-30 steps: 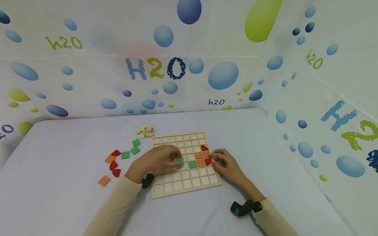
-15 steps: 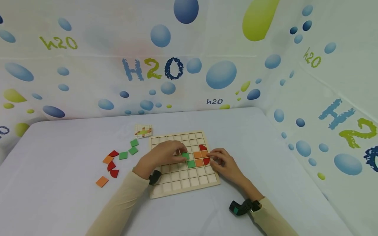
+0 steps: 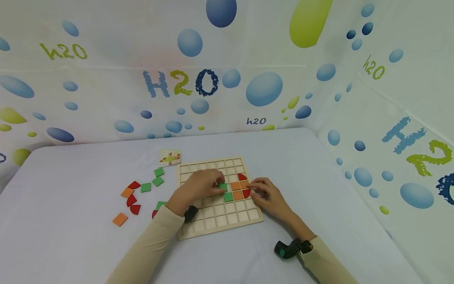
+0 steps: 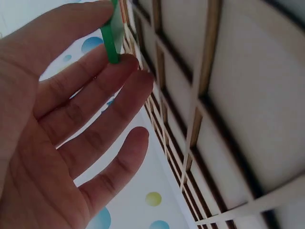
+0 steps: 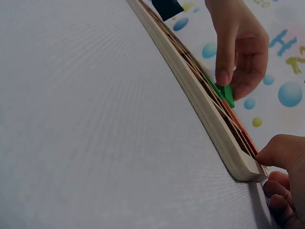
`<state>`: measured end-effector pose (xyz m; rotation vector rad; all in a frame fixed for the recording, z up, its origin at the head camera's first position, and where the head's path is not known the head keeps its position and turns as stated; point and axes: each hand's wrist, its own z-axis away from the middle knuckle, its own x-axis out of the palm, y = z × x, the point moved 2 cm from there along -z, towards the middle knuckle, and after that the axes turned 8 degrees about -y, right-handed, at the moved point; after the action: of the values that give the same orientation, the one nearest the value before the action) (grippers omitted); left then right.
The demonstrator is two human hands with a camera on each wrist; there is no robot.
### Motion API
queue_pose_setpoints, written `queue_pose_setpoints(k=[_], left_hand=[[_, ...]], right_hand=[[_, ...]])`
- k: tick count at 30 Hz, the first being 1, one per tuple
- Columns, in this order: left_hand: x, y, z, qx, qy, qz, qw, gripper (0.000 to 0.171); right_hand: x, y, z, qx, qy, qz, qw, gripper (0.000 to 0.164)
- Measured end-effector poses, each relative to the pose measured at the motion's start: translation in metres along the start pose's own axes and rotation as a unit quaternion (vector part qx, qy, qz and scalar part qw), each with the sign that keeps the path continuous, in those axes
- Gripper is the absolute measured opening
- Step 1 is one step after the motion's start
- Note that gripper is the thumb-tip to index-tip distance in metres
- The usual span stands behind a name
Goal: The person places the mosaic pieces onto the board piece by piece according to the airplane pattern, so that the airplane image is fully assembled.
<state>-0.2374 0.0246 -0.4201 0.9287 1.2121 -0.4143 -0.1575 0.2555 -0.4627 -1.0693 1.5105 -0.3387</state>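
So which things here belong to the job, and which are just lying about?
Likely in the job:
wooden grid board
green tile pinched by left hand
tiles set in its cells
loose tiles beside it, probably
pattern card, probably

Likely just around:
printed backdrop
white tabletop
black wrist devices

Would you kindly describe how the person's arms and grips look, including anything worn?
The left sleeve and right sleeve are long, plain and beige. The left grip and right grip are ungloved. The left wrist device is black; the right wrist device is black too, with a small green patch.
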Motion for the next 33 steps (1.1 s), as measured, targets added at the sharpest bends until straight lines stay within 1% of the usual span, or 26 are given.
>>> queue_pose_setpoints(k=[2,4,8,11,13,17,21,25,30,33], left_hand=[[0.002,-0.001,-0.002,-0.003,-0.004,-0.011,0.9999,0.022],[0.002,-0.001,-0.002,-0.011,-0.010,-0.019,0.9997,0.021],[0.001,0.000,0.000,-0.019,-0.018,-0.015,0.9995,0.021],[0.002,-0.001,0.001,-0.021,-0.023,-0.006,0.9995,0.020],[0.002,-0.002,0.001,-0.016,-0.022,-0.005,0.9996,0.019],[0.003,-0.002,0.000,0.012,-0.008,-0.006,0.9999,0.019],[0.004,-0.001,-0.001,0.033,0.003,-0.009,0.9994,0.017],[0.004,0.000,-0.001,0.037,0.009,-0.016,0.9992,0.013],[0.004,0.003,-0.001,0.031,0.018,-0.024,0.9991,0.011],[0.004,0.004,-0.001,0.027,0.016,-0.021,0.9993,0.008]], right_hand=[[0.002,0.010,0.000,0.002,0.002,-0.001,1.000,0.028],[0.003,0.015,0.000,0.005,0.001,-0.004,1.000,0.028],[0.002,0.017,0.000,0.010,-0.004,-0.010,1.000,0.028],[0.001,0.016,0.000,0.004,-0.005,-0.010,1.000,0.027],[0.000,0.015,0.000,-0.002,-0.004,-0.009,1.000,0.027],[0.001,0.017,0.000,-0.009,-0.002,-0.006,1.000,0.027],[0.003,0.018,0.000,-0.002,-0.001,-0.007,1.000,0.027],[0.003,0.017,0.001,0.003,-0.002,-0.010,1.000,0.027],[0.001,0.014,0.000,-0.004,-0.004,-0.008,1.000,0.027],[0.001,0.014,0.000,-0.003,-0.002,-0.006,1.000,0.027]])
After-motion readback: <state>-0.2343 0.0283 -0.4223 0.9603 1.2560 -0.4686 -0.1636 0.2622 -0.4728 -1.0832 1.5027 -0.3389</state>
